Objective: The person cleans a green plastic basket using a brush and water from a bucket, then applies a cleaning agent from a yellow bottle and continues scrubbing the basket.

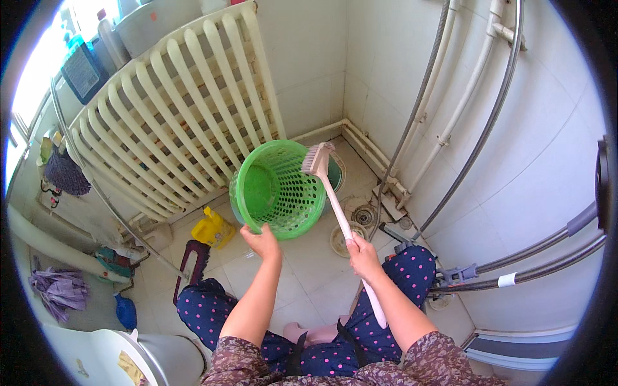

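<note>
A green plastic basket with holes in its wall is tilted so that its open side faces me. My left hand grips its near rim, thumb over the edge. My right hand is closed round the handle of a pale pink long-handled scrub brush. The bristled head is up at the basket's right rim, bristles toward the left; whether they touch the basket I cannot tell. Partly hidden behind the basket is a darker green container.
A cream radiator fills the wall ahead-left. On the floor are a yellow jug, a purple mop head and a round drain. Pipes and hoses run down the right wall. A white rounded appliance or bin stands lower left.
</note>
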Motion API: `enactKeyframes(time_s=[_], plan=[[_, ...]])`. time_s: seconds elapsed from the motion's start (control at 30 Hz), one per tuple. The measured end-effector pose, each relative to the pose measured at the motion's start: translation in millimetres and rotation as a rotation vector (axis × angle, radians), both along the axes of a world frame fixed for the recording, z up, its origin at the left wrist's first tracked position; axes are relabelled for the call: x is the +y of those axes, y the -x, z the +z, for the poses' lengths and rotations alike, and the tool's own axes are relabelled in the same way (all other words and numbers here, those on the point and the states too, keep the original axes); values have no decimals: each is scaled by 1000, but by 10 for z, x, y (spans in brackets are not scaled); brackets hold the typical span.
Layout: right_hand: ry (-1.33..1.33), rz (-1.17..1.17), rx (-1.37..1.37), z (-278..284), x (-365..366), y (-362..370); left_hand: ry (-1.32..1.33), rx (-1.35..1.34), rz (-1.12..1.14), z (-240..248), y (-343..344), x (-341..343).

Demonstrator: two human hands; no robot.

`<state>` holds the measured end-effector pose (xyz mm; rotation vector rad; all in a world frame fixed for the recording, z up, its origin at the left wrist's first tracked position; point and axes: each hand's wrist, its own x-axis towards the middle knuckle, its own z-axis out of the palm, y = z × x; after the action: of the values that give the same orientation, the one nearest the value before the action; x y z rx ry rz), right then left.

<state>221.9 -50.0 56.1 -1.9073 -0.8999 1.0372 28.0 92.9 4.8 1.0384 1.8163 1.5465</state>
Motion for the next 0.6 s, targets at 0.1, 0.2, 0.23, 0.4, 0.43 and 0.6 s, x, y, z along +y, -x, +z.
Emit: enactKeyframes(time_s=[0.1, 0.2, 0.23, 0.4, 0.43, 0.6], plan=[[-94, 52, -101, 71, 73, -88, 67, 303, -74, 108, 80, -35], [-167, 63, -188, 143, 135, -157, 23, 573, -101, 354, 135, 106], [-206, 64, -223, 176, 163, -169, -14, 657, -100, 475, 150, 202], [-33, 347, -343, 423, 346, -75, 87, 1150, -383, 1156, 218, 814], [21, 414, -366, 470, 382, -16, 121, 1144, -437, 1247, 222, 904], [41, 541, -435, 581, 392, 213, 39, 1187, -564, 1464, 110, 1342]])
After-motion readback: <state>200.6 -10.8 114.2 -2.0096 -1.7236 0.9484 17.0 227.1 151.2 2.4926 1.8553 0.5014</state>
